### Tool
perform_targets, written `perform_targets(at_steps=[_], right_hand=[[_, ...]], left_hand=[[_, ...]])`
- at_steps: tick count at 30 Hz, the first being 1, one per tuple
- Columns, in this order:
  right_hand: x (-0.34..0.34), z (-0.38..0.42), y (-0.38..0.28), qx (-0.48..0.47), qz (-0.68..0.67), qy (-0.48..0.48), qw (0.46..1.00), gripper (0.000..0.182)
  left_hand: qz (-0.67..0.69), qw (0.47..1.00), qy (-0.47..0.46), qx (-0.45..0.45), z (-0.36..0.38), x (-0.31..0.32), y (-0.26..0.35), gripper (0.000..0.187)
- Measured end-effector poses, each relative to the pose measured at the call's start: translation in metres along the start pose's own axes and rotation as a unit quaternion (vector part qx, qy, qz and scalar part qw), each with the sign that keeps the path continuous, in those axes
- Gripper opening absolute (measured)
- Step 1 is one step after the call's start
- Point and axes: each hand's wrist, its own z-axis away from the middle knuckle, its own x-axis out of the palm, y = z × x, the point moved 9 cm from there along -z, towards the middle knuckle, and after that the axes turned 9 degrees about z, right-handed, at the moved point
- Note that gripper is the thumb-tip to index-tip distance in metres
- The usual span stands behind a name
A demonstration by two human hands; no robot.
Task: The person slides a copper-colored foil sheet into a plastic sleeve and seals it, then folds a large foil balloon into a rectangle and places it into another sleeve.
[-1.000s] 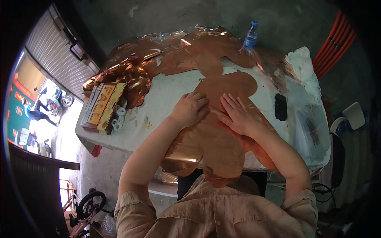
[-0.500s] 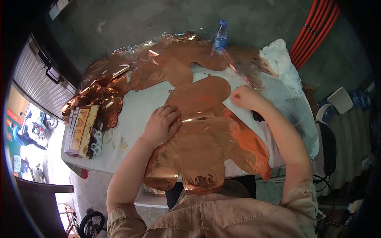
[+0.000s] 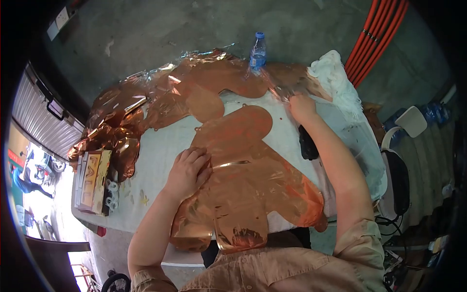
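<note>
A flat copper-coloured foil balloon (image 3: 233, 170) with rounded lobes lies across the front of the table, its lower end against my shirt. My left hand (image 3: 188, 173) is at its left edge, with bent fingers closed on the foil; the fingertips are partly hidden. My right hand (image 3: 302, 108) reaches to the back right, its fingers closed beside a crumpled clear plastic film (image 3: 278, 88). What it holds, if anything, is hidden. Under my right forearm lies a black object (image 3: 307, 145).
More copper foil (image 3: 165, 92) is heaped along the back and left. A water bottle (image 3: 258, 52) stands at the back, near a white cloth (image 3: 335, 78). A box (image 3: 92, 182) and small white rings (image 3: 112, 194) sit at the left edge. A chair (image 3: 413, 121) stands to the right.
My right hand has moved away from beside the balloon, farther back to the plastic film. My left hand stays at the foil's edge. The view has shifted slightly.
</note>
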Motion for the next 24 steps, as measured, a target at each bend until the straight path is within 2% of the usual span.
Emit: perform_targets(at_steps=[5,7,11,14,17,20,22,24], right_hand=[[0.004,-0.007,0.009,0.037,-0.037,0.013,0.999,0.019],[-0.003,-0.004,0.016,0.063,-0.115,-0.003,0.991,0.019],[0.008,0.006,0.016,0.049,-0.145,-0.026,0.988,0.020],[0.004,0.016,0.010,0.027,-0.093,0.007,0.995,0.017],[-0.018,0.029,0.011,0.057,-0.087,0.057,0.993,0.014],[-0.020,0.033,0.015,0.067,-0.036,0.039,0.996,0.009],[-0.011,0.038,0.013,0.029,0.015,-0.071,0.997,0.009],[-0.024,0.044,0.020,0.030,0.007,-0.041,0.999,0.009]], left_hand=[[0.001,1.000,-0.008,-0.006,0.001,0.002,-0.001,0.040],[-0.003,1.000,-0.010,-0.009,0.001,0.003,-0.002,0.040],[-0.002,1.000,-0.009,-0.006,0.001,0.003,-0.002,0.040],[-0.005,1.000,-0.008,-0.005,0.001,0.002,-0.002,0.039],[-0.003,1.000,-0.008,-0.003,0.001,0.003,0.000,0.038],[-0.005,1.000,-0.011,-0.005,0.001,0.003,0.000,0.037],[-0.003,1.000,-0.005,-0.004,0.001,0.003,-0.001,0.037],[0.000,1.000,-0.005,-0.004,0.001,0.003,0.000,0.036]])
